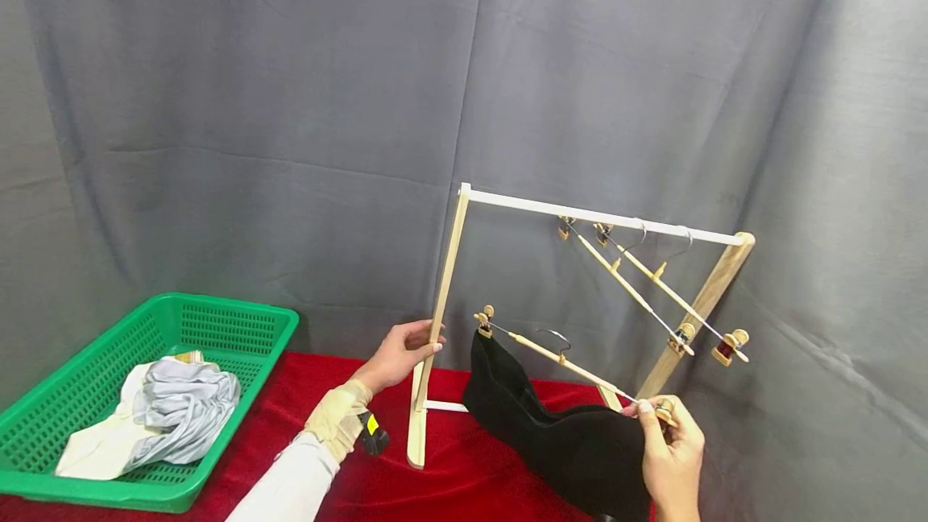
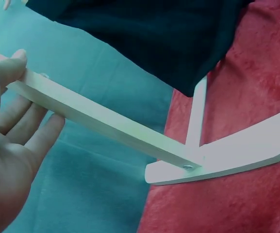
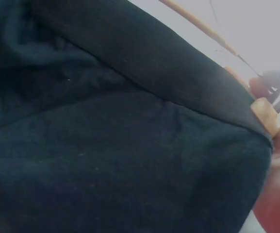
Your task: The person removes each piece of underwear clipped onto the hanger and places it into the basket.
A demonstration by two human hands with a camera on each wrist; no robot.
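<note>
My left hand (image 1: 397, 357) holds the left post (image 1: 445, 280) of a small wooden clothes rack, thumb on one side and fingers on the other. In front of the rack, my right hand (image 1: 673, 449) pinches the right clip end of a wooden clip hanger (image 1: 540, 345). From that hanger sags a black garment (image 1: 580, 449), its wide waistband (image 3: 144, 63) showing in the right wrist view. The left clip (image 1: 485, 322) grips one corner, and the right clip (image 3: 267, 116) sits at the other. The hanger's hook is off the rail.
Two more clip hangers (image 1: 627, 284) hang from the rack's white rail (image 1: 580, 211) toward its right end. A green basket (image 1: 279, 337) with light grey and cream cloths (image 1: 181, 405) stands at the left. Red cloth (image 1: 348, 377) covers the table before a grey curtain (image 1: 290, 143).
</note>
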